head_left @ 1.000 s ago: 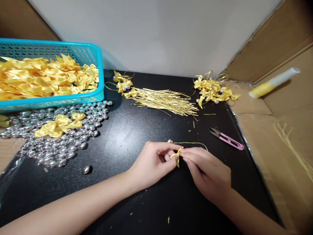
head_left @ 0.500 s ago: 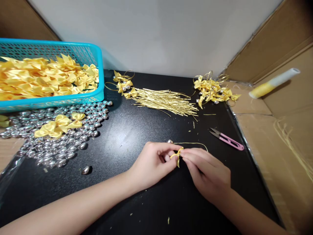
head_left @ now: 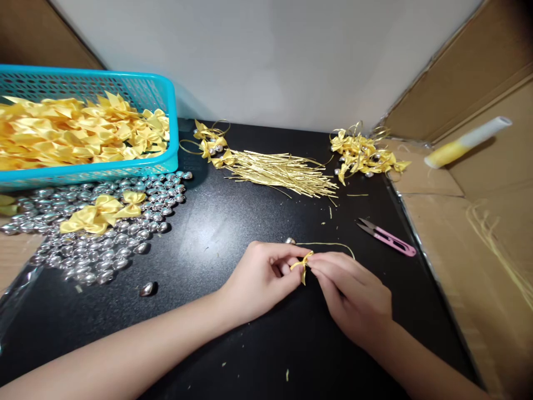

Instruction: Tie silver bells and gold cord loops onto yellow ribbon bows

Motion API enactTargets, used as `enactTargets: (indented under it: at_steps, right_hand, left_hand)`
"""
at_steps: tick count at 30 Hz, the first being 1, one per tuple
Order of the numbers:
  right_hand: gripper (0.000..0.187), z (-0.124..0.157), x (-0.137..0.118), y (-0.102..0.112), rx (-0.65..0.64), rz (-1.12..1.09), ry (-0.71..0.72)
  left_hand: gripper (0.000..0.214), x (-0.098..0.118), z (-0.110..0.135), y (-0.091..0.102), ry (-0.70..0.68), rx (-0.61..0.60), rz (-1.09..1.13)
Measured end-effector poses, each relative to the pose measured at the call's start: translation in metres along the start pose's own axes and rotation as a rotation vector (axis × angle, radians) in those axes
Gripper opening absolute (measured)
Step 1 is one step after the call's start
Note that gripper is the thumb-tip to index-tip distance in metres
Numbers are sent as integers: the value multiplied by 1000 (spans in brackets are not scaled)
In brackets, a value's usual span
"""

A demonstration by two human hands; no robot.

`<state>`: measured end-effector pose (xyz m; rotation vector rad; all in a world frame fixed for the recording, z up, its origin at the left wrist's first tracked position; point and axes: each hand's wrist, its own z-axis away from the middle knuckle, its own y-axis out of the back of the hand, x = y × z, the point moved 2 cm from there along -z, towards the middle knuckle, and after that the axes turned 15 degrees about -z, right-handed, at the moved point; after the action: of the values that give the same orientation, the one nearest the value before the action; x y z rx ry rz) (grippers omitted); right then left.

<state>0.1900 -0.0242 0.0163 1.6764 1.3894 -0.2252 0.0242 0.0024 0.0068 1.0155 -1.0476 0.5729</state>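
Left hand (head_left: 260, 275), right hand (head_left: 353, 294): fingertips of both pinched narrow on yellow bow (head_left: 303, 265), low over tabletop (head_left: 233, 222) centre. Gold cord (head_left: 328, 244) arcs from behind right hand to silver bead (head_left: 290, 241). Likely best: firm pinch at bow's middle, cord taut, loops uncrushed.

One basket (head_left: 172, 111), one cutter (head_left: 387, 238), one spool (head_left: 466, 141), one left hand (head_left: 260, 275), one right hand (head_left: 353, 294).

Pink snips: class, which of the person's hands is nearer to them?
Right. The right hand sits just left of and below the pink snips; the left hand is farther left, past the yellow bow both hands pinch.
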Motion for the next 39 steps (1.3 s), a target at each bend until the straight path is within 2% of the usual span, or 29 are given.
enactTargets:
  at_steps: [22,27,31,39]
  right_hand:
    - [34,0,6,-5,-4,40,19]
    - [19,-11,-2,3,45,-15,-83]
    - [17,-15,-7,9,78,-40,-54]
    - [17,-10,2,0,47,-69,-168]
  left_hand:
    - [30,-1,0,1,-1,-22,-60]
    - [31,-1,0,1,8,-3,-56]
    - [30,2,0,2,11,5,-78]
    - [28,0,1,1,-41,-5,-120]
